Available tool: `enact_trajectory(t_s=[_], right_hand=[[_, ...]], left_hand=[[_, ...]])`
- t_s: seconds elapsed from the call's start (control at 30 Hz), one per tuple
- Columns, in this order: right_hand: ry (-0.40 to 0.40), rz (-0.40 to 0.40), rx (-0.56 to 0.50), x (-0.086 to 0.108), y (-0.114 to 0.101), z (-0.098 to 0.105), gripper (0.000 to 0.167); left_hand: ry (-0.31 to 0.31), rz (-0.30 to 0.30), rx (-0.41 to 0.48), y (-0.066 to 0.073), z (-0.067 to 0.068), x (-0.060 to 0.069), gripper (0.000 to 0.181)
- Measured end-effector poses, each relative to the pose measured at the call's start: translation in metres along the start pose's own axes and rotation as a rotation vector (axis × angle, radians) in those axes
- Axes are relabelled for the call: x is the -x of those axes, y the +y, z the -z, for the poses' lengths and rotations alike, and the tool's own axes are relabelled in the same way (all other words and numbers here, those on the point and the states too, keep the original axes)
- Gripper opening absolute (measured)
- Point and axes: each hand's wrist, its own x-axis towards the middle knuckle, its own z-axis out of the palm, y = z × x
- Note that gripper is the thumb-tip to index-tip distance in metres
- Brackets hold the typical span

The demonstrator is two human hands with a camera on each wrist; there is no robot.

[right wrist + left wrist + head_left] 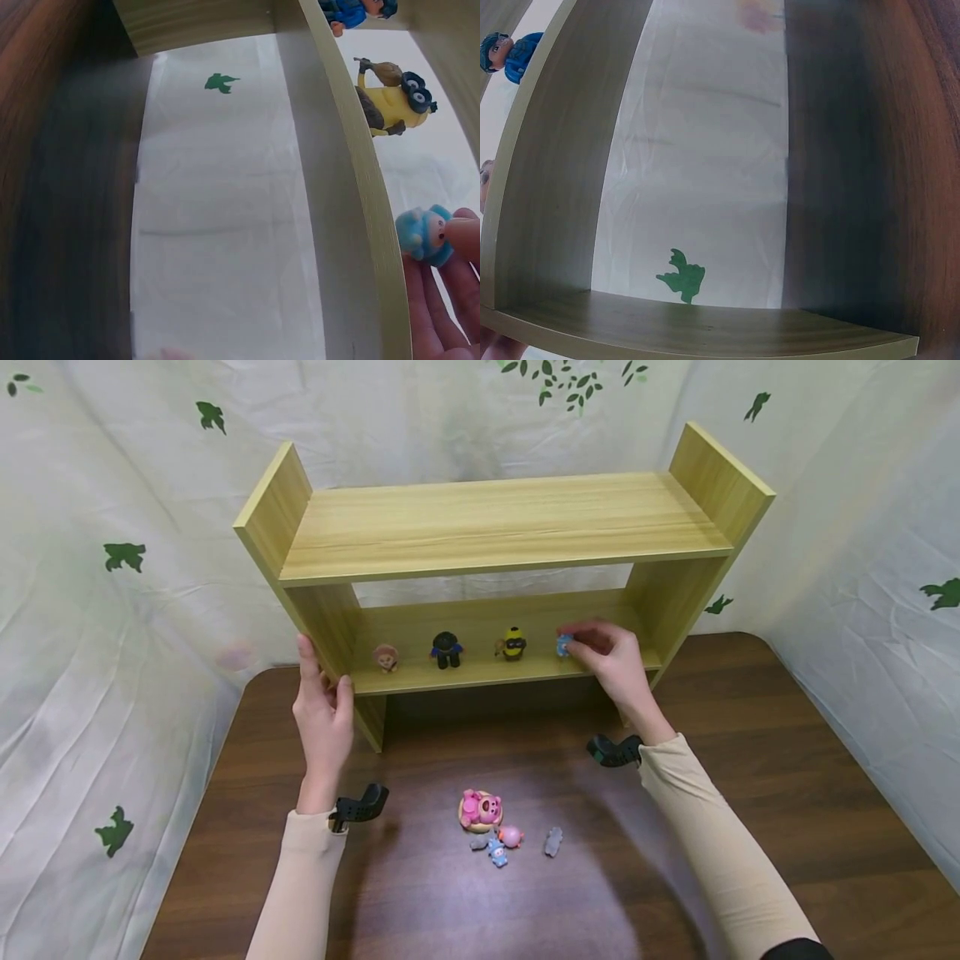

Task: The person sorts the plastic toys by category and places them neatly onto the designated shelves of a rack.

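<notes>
My right hand (618,664) pinches a small light-blue figurine (424,234) between thumb and fingers, at the right part of the wooden shelf's (510,522) middle board. Beside it on that board stand a yellow minion figurine (394,105), a figurine in blue and black (446,649) and a pinkish-brown figurine (386,657). My left hand (324,727) rests against the outside of the shelf's left side panel, index finger extended upward. Only a bit of its fingers (501,349) shows in the left wrist view.
On the brown table (420,902) in front of the shelf lie a pink bear figurine (481,810), a pink round figurine (511,836), a light-blue figurine (497,852) and a grey figurine (553,842). Another small grey piece (480,842) lies beside them. A patterned cloth (465,427) hangs behind.
</notes>
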Motion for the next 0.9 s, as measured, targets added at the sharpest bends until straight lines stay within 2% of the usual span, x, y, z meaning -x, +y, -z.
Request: enact_trajectory(t_s=[0.23,0.37,0.6,0.9], right_hand=[[-0.002,-0.006,0.025,-0.012,0.031,0.003,0.023],[-0.003,-0.022,0.035,-0.013,0.029,0.002,0.022],[-0.03,-0.034,0.059,-0.008,0.003,-0.002,0.022],[-0.043,-0.049,0.049,-0.008,0.0,-0.002,0.022]], left_hand=[[0.001,-0.003,-0.006,0.0,0.0,0.0,0.085],[0.003,-0.003,-0.001,-0.001,0.0,0.0,0.085],[0.006,-0.004,0.0,-0.002,0.0,0.001,0.084],[0.007,-0.002,0.007,-0.001,-0.001,0.001,0.084]])
